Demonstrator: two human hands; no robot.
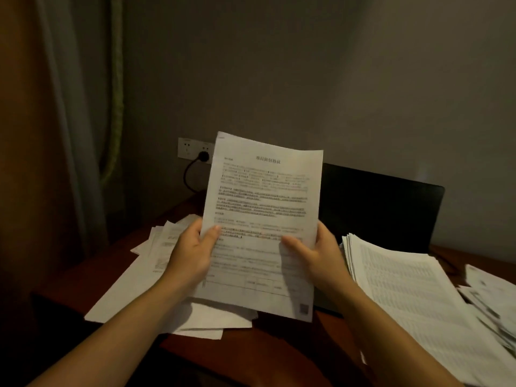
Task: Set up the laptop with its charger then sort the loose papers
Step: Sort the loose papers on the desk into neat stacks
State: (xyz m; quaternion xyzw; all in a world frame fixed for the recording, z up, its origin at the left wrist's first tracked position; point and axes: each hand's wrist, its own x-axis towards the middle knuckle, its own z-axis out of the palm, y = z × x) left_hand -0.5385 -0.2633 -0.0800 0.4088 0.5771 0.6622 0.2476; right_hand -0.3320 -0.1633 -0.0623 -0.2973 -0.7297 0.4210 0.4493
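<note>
A printed white paper (262,196) with a centred title is held upright above the desk. My left hand (194,250) grips its left edge, thumb on the front. My right hand (315,254) grips its right edge the same way. Behind it an open black laptop (379,208) stands with a dark screen. A black charger plug (203,156) sits in the white wall socket (186,148), its cable (187,177) curving down behind the paper. Loose papers (159,247) lie under my left arm. A thick stack of printed sheets (413,286) lies at the right.
The brown wooden desk (279,342) has its front edge near my forearms. More scattered papers (491,297) lie at the far right edge. A curtain (83,121) hangs at the left, and a plain grey wall stands behind.
</note>
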